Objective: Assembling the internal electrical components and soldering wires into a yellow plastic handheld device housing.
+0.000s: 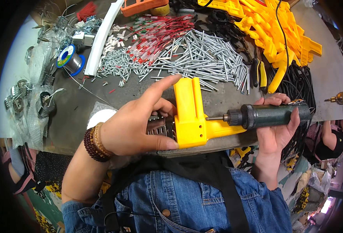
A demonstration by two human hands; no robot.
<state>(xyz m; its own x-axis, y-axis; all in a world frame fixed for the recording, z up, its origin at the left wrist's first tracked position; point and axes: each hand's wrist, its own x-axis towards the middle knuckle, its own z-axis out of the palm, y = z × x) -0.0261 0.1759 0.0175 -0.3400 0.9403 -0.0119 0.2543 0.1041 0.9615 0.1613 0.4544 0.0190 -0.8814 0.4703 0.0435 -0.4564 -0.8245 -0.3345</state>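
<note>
My left hand (136, 128), with beaded bracelets at the wrist, grips a yellow plastic housing (190, 112) above the table's near edge. A slotted metal part (160, 127) shows between my palm and the housing, mostly covered by the fingers. In my right hand (274, 136) lies a dark green electric screwdriver (276, 115), held level with the fingers wrapped round it. Its thin bit points left and meets the right side of the housing; the screw, if any, is hidden inside. A yellow handle part of the housing runs rightward beneath the bit.
Long screws (206, 58) lie heaped beyond my hands, with short screws (121, 64) and red-wired small parts (156, 37) beside them. Solder wire (71, 60) and bubble-wrapped motors (45, 103) are at left. Yellow housings (272, 27), pliers (262, 75) and black cables (297, 83) occupy the right.
</note>
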